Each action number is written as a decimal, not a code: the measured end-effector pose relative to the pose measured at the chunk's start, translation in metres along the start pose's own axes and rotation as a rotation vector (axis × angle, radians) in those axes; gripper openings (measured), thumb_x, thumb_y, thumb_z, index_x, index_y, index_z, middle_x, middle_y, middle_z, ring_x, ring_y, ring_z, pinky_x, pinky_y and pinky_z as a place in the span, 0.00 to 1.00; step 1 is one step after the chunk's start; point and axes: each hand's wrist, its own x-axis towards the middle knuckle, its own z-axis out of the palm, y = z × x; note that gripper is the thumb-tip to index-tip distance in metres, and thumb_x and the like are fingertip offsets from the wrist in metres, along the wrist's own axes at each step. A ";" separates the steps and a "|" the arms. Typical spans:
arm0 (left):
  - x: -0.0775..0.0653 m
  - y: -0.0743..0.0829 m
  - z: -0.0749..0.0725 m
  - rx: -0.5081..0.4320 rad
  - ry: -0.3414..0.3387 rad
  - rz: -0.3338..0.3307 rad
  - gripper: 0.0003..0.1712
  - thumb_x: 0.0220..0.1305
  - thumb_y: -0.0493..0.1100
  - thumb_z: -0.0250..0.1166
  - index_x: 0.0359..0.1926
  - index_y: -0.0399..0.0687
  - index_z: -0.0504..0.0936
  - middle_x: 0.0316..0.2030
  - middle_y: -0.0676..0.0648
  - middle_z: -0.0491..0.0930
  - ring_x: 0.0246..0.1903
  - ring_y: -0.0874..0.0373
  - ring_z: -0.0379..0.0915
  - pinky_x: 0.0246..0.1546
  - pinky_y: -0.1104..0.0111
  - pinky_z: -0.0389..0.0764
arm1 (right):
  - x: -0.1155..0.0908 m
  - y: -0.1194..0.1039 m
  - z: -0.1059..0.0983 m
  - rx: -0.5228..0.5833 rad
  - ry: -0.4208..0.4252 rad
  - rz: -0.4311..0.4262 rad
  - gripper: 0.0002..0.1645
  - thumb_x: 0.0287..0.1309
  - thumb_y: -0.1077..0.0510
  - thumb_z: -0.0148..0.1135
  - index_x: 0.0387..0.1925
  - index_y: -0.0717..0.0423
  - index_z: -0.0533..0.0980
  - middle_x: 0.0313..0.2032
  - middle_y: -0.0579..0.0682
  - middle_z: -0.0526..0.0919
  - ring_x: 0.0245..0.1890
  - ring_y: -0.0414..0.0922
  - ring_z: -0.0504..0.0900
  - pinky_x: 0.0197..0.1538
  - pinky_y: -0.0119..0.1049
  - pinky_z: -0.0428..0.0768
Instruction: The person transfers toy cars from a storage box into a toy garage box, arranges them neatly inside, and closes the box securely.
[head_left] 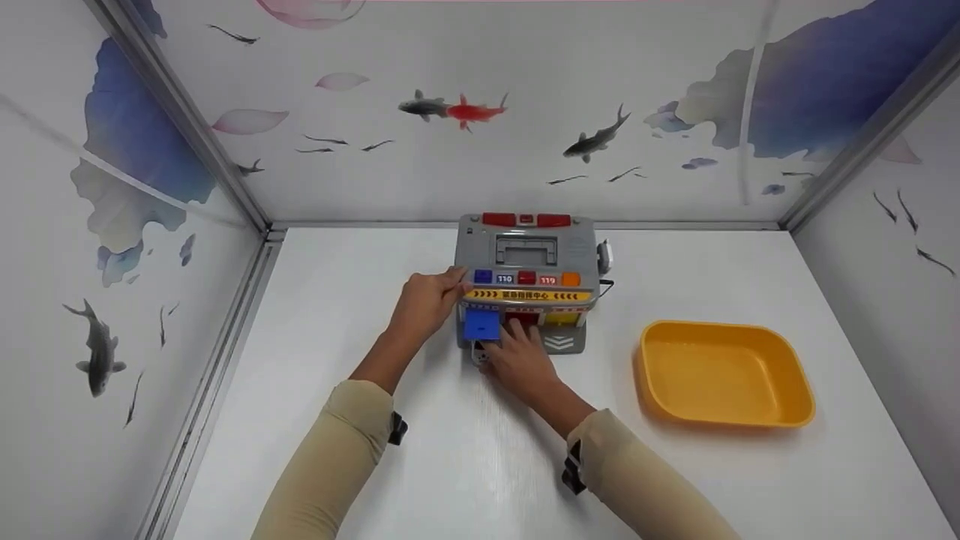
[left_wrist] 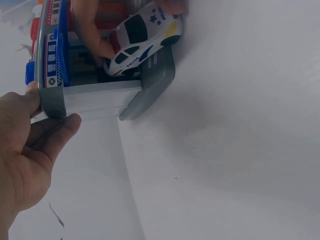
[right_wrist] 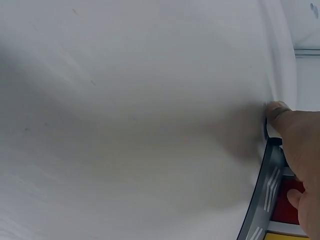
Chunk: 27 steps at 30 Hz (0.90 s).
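A grey toy garage with red, blue and orange buttons stands against the back wall. My left hand grips the left front corner of its roof, thumb on one side and fingers on the other. At the left bay, the blue door is raised. A white toy police car tilts at that bay's opening, its one end inside. My right hand holds the car between thumb and fingers. The red door of the middle bay stays down beside my right fingers.
To the right on the white table is a yellow plastic basin. Panels printed with fish and leaves enclose the table at the back and both sides. A yellow door is at the garage's right bay.
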 end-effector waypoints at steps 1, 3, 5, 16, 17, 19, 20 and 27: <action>0.000 0.000 0.000 -0.002 -0.001 -0.002 0.27 0.82 0.57 0.64 0.74 0.54 0.80 0.71 0.45 0.80 0.73 0.48 0.79 0.73 0.54 0.82 | 0.000 0.000 0.001 -0.003 0.008 0.000 0.39 0.79 0.41 0.67 0.83 0.41 0.68 0.80 0.52 0.73 0.78 0.61 0.72 0.76 0.67 0.78; 0.000 0.000 0.000 -0.005 -0.002 -0.003 0.27 0.82 0.57 0.64 0.74 0.54 0.80 0.71 0.45 0.80 0.73 0.48 0.79 0.73 0.54 0.82 | 0.001 0.001 0.002 -0.011 0.022 -0.004 0.38 0.79 0.41 0.67 0.83 0.41 0.68 0.80 0.52 0.73 0.77 0.62 0.72 0.76 0.66 0.78; 0.000 0.000 0.000 -0.002 0.002 0.003 0.27 0.82 0.57 0.64 0.74 0.54 0.80 0.71 0.45 0.80 0.73 0.48 0.79 0.72 0.54 0.83 | 0.001 0.001 0.003 -0.020 0.033 -0.008 0.37 0.79 0.42 0.67 0.82 0.42 0.70 0.79 0.52 0.74 0.76 0.62 0.72 0.75 0.65 0.79; 0.000 -0.002 0.001 -0.002 0.008 0.022 0.27 0.83 0.57 0.63 0.74 0.53 0.80 0.70 0.44 0.80 0.72 0.48 0.80 0.71 0.54 0.84 | 0.003 0.000 0.006 -0.043 0.027 -0.017 0.31 0.82 0.41 0.63 0.78 0.40 0.72 0.77 0.52 0.76 0.73 0.58 0.75 0.74 0.61 0.81; 0.000 -0.002 0.001 -0.003 0.008 0.023 0.27 0.83 0.57 0.63 0.74 0.53 0.80 0.70 0.44 0.80 0.72 0.48 0.80 0.71 0.54 0.84 | 0.003 0.000 0.006 -0.039 0.026 -0.015 0.30 0.83 0.42 0.62 0.78 0.39 0.72 0.77 0.52 0.75 0.74 0.58 0.75 0.74 0.61 0.81; 0.000 -0.003 0.001 -0.005 0.007 0.020 0.27 0.83 0.57 0.63 0.74 0.53 0.79 0.70 0.44 0.80 0.72 0.48 0.79 0.72 0.54 0.84 | 0.003 0.000 0.006 -0.031 0.022 -0.009 0.29 0.85 0.43 0.59 0.79 0.38 0.71 0.78 0.52 0.74 0.75 0.59 0.75 0.75 0.63 0.80; 0.000 -0.003 0.001 -0.004 0.007 0.019 0.27 0.83 0.57 0.63 0.74 0.53 0.79 0.71 0.45 0.80 0.72 0.48 0.79 0.72 0.54 0.83 | 0.003 0.001 0.006 -0.023 0.020 -0.004 0.29 0.85 0.43 0.58 0.80 0.37 0.71 0.79 0.52 0.74 0.75 0.59 0.74 0.75 0.63 0.80; 0.000 -0.004 0.001 -0.001 0.025 0.056 0.27 0.82 0.57 0.64 0.72 0.50 0.82 0.68 0.43 0.82 0.70 0.46 0.82 0.70 0.53 0.85 | 0.005 0.003 0.010 -0.045 0.032 0.014 0.26 0.87 0.47 0.56 0.79 0.38 0.73 0.75 0.51 0.77 0.70 0.57 0.75 0.71 0.58 0.83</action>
